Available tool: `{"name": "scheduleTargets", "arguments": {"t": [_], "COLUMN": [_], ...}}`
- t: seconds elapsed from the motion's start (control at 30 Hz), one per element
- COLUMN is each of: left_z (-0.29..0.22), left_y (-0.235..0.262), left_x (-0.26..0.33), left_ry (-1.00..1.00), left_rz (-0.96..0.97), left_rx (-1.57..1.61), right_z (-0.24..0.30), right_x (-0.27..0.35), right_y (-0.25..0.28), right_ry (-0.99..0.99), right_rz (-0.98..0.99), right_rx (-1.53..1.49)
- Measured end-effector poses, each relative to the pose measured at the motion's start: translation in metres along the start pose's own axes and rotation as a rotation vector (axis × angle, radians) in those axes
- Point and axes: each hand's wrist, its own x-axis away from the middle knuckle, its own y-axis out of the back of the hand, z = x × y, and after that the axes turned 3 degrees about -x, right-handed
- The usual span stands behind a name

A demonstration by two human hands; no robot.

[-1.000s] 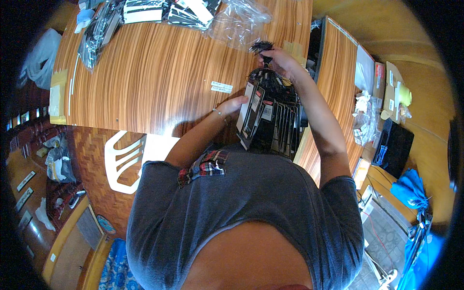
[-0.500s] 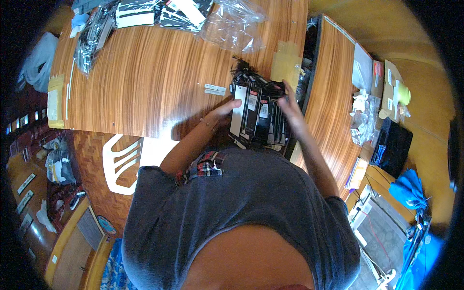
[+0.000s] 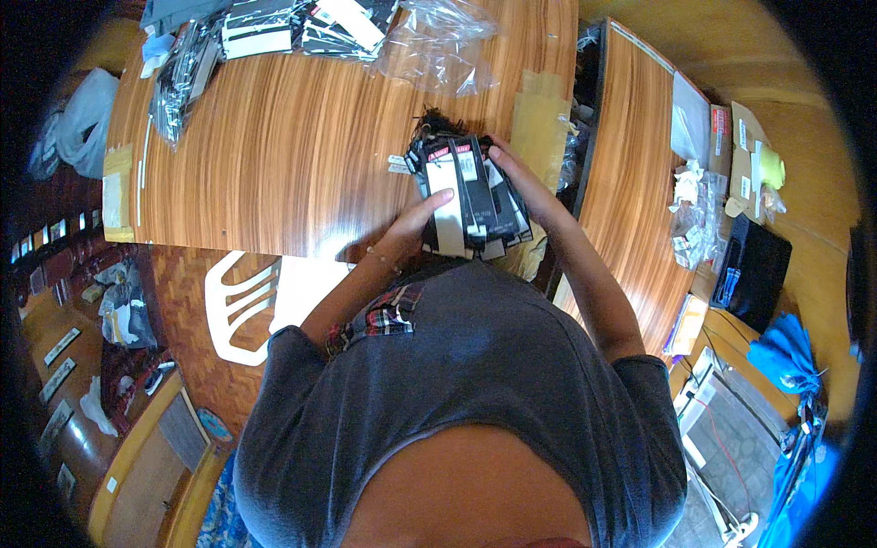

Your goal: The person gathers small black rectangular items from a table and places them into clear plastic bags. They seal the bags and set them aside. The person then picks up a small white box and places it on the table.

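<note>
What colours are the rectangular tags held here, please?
The tags are mostly black, with white and red, clearest in the head view.

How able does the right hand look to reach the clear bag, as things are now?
Probably yes: nothing visible stands between the right hand and the clear bag, though that hand seems busy at the tags.

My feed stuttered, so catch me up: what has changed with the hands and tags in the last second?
The right hand has let go of the raised black strings and come down to the upper right of the bundle of black tags. The bundle has shifted left and farther forward, its tags closer together. The left hand stays at its left side; the clear plastic stays put.
</note>
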Motion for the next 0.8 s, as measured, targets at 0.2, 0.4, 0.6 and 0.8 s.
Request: {"name": "scheduleTargets", "arguments": {"t": [0.2,0.4,0.6,0.8], "left_z": [0.017,0.043,0.065,0.059], "left_y": [-0.017,-0.030,-0.012,-0.013], "left_x": [-0.031,0.010,0.050,0.049], "left_ry": [-0.544,-0.320,-0.245,-0.177], "left_rz": [-0.141,-0.067,-0.076,-0.049], "left_rx": [0.283,0.416,0.368,0.340], "right_z": [0.031,0.033,-0.022,-0.012], "right_x": [-0.047,-0.055,-0.043,-0.046], "right_y": [0.006,-0.019,-0.030,-0.032], "right_ry": [-0.176,-0.353,0.032,-0.043], "right_rz": [0.301,0.673,0.677,0.649], "right_rx": [0.016,0.113,0.320,0.427]}}
